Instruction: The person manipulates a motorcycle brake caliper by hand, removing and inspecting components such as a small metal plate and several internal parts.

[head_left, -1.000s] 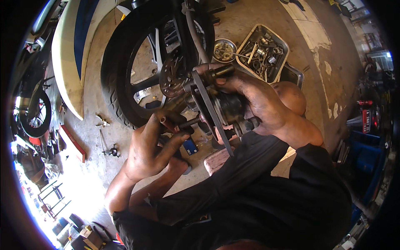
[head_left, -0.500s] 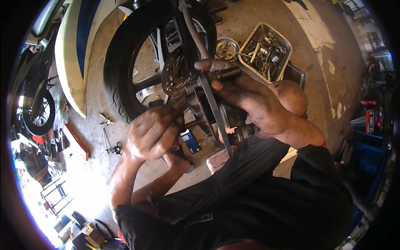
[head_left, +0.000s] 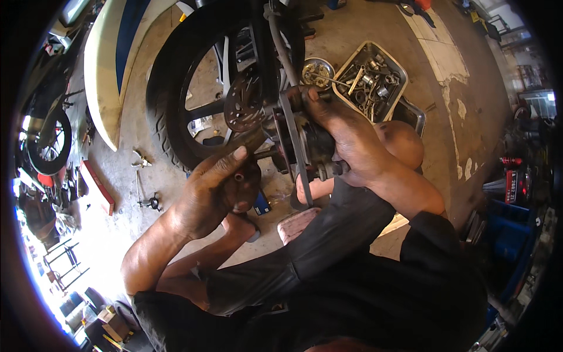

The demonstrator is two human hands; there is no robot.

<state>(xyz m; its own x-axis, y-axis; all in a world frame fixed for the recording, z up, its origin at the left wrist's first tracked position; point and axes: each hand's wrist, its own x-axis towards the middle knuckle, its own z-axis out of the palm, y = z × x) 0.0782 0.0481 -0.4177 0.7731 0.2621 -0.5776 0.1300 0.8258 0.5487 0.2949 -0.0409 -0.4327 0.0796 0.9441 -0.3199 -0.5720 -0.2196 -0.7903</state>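
A dark brake caliper [head_left: 316,139] hangs beside the front wheel's brake disc [head_left: 245,104]. My right hand [head_left: 355,138] is closed round its right side, thumb along the top. Down across the caliper runs a flat dark bar [head_left: 300,154]. From the caliper's left side a threaded rod [head_left: 268,154] sticks out toward my left hand [head_left: 214,185]. That hand has its fingers curled and its thumb laid along the top, gripping the rod's outer end. A small round end with a hole [head_left: 238,176] shows among its fingers; most of what they hold is hidden.
The black-tyred wheel [head_left: 167,111] stands just ahead. At the far right, a metal tray [head_left: 403,79] full of sockets and tools is beside a round bowl [head_left: 318,61] of small parts. Pliers [head_left: 141,158] and a red bar [head_left: 98,188] lie left. A blue box [head_left: 262,203] is below.
My left hand has rolled over from back-up to thumb-up and moved slightly left. My right thumb has come down along the caliper's top, and the right hand has shifted slightly left.
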